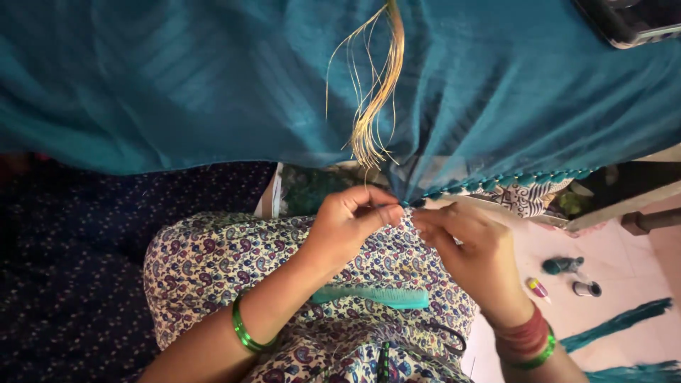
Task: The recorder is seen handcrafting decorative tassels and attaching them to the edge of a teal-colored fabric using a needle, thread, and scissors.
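A wide teal cloth (177, 78) stretches across the upper view, its edge lined with small teal knotted tassels (511, 181). A bundle of golden threads (376, 92) lies on it. My left hand (347, 223) pinches the cloth's edge at the gathered point, fingers closed on it. My right hand (472, 248) meets it from the right, fingertips also gripping the edge. Both wrists wear green bangles; the right one also has red bangles. A teal comb (383, 296) rests on my lap, which is covered in patterned fabric.
Scissors (447, 337) lie on my lap near the right forearm. On the pinkish floor at right sit a teal thread spool (562, 265), a small grey spool (587, 289) and a small coloured tube (537, 287). Dark dotted fabric (71, 269) covers the left.
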